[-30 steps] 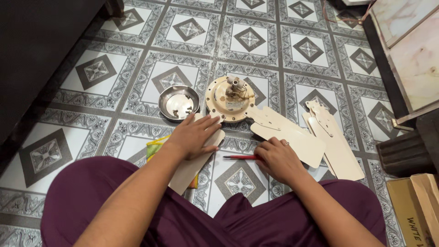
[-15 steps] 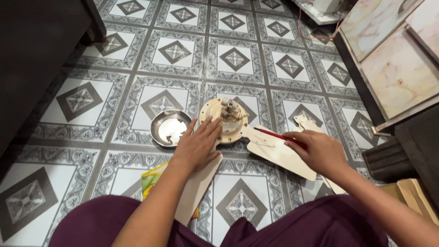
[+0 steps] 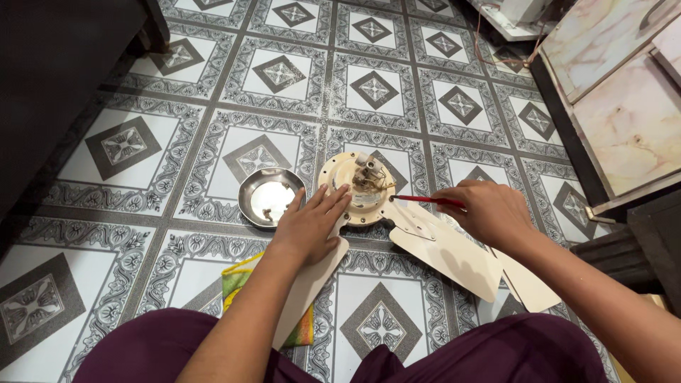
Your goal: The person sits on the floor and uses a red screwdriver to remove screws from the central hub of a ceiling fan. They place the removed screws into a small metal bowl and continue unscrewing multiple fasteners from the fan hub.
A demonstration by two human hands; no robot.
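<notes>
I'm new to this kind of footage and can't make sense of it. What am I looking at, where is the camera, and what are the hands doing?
The camera is worn on a person's head and looks down, so you see their own two arms and lap from above. There is no machine, only bare hands. The person sits on a patterned tile floor. In front of them lies a cream ceiling-fan motor hub with flat cream fan blades: one blade reaches toward the right, and another blade lies under the left arm. The left hand rests flat on that blade, fingertips at the hub's edge. The right hand holds a red-handled screwdriver, its tip pointed at the hub. Left of the hub sits a small steel bowl with a few small parts in it, too small to identify. A yellow-green cloth peeks out beneath the left arm.
</notes>
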